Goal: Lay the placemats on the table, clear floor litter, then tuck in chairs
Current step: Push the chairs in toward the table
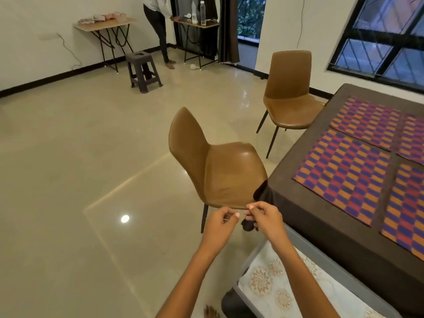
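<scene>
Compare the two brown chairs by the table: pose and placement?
The near chair stands at the table corner, seen side-on with its seat toward the table; the far chair faces the camera, its seat edge meeting the table's far end. The hands are in front of the near chair's seat edge; nothing is near the far chair. Both share the same brown moulded shell and thin dark legs.

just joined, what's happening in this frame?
A person is setting up a dining area. Four orange, red and blue checkered placemats already lie on the dark-clothed table. Both hands are raised near the table corner: the left hand and right hand seem to pinch something small between their fingers, too small to identify. Two brown leather-look chairs, the near chair and the far chair, are not yet tucked in.
</scene>
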